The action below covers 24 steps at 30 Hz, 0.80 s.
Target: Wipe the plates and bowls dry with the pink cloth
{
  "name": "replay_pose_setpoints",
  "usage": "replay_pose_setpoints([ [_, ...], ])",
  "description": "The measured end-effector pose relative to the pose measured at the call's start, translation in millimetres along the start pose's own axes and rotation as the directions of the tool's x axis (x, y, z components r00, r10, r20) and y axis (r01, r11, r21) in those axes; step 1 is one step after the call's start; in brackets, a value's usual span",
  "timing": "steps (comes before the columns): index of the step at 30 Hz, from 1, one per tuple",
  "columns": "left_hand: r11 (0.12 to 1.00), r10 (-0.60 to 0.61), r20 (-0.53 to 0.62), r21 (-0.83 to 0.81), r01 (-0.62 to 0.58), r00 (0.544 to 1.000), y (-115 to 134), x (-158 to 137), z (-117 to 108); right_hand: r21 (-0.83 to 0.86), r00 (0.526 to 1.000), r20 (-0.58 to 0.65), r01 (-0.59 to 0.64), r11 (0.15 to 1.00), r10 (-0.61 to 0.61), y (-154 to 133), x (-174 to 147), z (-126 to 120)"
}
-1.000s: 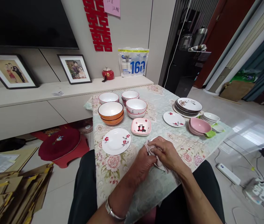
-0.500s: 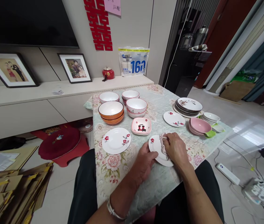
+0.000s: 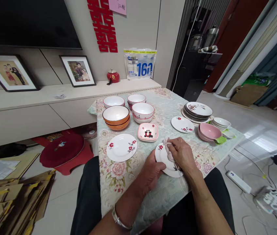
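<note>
At the left of the floral-patterned tablecloth (image 3: 119, 178), a round white plate with red flowers (image 3: 122, 147) is seen lying flat, with stacked orange bowls (image 3: 116, 117) behind it and a square pink dish printed with a cat (image 3: 148, 132) just to its right. At the table's near edge, a small white saucer with red blossoms (image 3: 163, 156) is gripped at its left rim by the left hand (image 3: 152, 171), thumb on top; the fingers underneath are hidden. A crumpled pale pink cloth (image 3: 168, 150) is pressed against the saucer's face by the right hand (image 3: 181, 153), whose fingers are curled over it, so most of the cloth and the saucer's right side are covered. Further right, a stack of patterned plates (image 3: 198, 110), a pink bowl (image 3: 210, 131) and small white dishes (image 3: 221, 123) are set; what lies under the pink bowl is hard to make out.
</note>
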<state>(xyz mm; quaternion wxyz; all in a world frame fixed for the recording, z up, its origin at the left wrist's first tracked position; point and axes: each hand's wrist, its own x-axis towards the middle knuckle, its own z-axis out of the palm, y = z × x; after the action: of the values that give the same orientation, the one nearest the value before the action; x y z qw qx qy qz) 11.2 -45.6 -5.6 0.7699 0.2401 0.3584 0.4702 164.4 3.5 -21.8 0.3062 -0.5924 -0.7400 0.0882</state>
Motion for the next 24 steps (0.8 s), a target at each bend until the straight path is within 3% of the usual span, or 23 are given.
replay_pose_setpoints([
  [3, 1.0, 0.006, 0.015, -0.005, -0.006, 1.0, 1.1, 0.1, 1.3, -0.069, 0.999, -0.048, -0.023, 0.997, 0.02, -2.8, -1.2, 1.2],
  [7, 0.999, 0.045, 0.066, -0.016, -0.044, 0.997, -2.8, 2.5, -0.7, 0.211, 0.973, 0.116, 0.174, 0.962, -0.201, -25.1, -4.3, 2.0],
  [10, 0.999, 0.049, 0.085, -0.011, -0.048, 0.995, -4.9, 3.5, -2.8, 0.345, 0.935, 0.193, 0.218, 0.913, -0.296, -30.2, -3.5, 2.7],
  [13, 0.999, 0.035, 0.075, -0.013, -0.034, 0.997, -3.1, 3.1, -3.3, 0.251, 0.967, 0.145, 0.169, 0.953, -0.21, -17.8, -0.4, 2.3],
  [16, 1.0, 0.002, 0.048, -0.014, -0.001, 0.999, -0.4, 2.1, -2.0, 0.028, 0.997, 0.057, 0.044, 0.999, -0.046, -2.9, 1.6, -0.9],
  [19, 0.999, 0.01, -0.017, -0.044, -0.011, 1.0, -0.4, 0.9, 0.7, -0.217, 0.997, 0.012, -0.074, 0.973, 0.078, 0.1, 1.0, -3.9],
  [22, 0.996, 0.056, -0.074, -0.065, -0.061, 0.996, -3.3, 0.0, 3.5, -0.342, 0.992, -0.036, -0.123, 0.932, 0.118, -8.6, -0.8, -3.0],
  [24, 0.993, 0.096, -0.066, -0.058, -0.099, 0.993, -5.6, 0.3, 4.3, -0.286, 0.997, -0.027, -0.077, 0.955, 0.073, -16.8, -2.1, -1.1],
])
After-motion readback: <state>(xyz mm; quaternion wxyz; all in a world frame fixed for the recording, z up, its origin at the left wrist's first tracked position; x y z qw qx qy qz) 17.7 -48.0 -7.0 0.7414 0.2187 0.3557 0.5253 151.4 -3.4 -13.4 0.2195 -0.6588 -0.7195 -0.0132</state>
